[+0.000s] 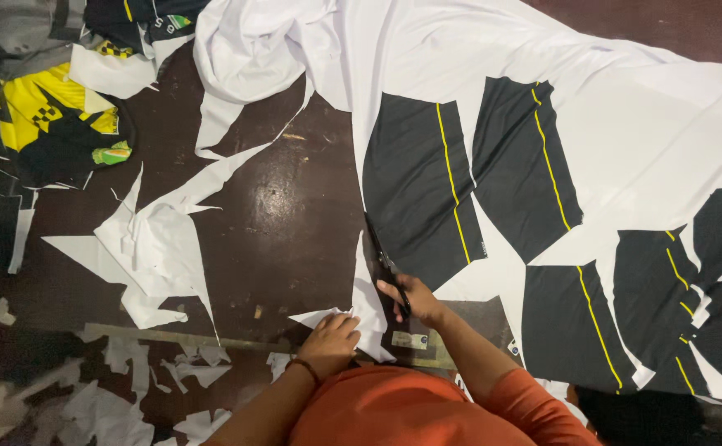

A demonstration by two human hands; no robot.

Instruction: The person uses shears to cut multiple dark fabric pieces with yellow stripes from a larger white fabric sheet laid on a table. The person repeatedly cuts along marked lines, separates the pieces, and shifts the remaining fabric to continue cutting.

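Note:
My right hand [412,299] grips black scissors [384,263] whose blades point away from me along the left edge of a black printed panel [415,186] with a thin yellow stripe. That panel is part of a large white fabric sheet [625,132] spread over the dark table [287,215]. My left hand [330,343] rests fingers-down on a white offcut strip [365,318] just left of the scissors, pinning it to the table.
More black panels with yellow stripes [526,165] lie on the sheet to the right. White scraps [159,248] litter the table at left and near the front edge. A heap of yellow and black garments [51,116] sits at the far left. A long ruler [212,339] lies along the front.

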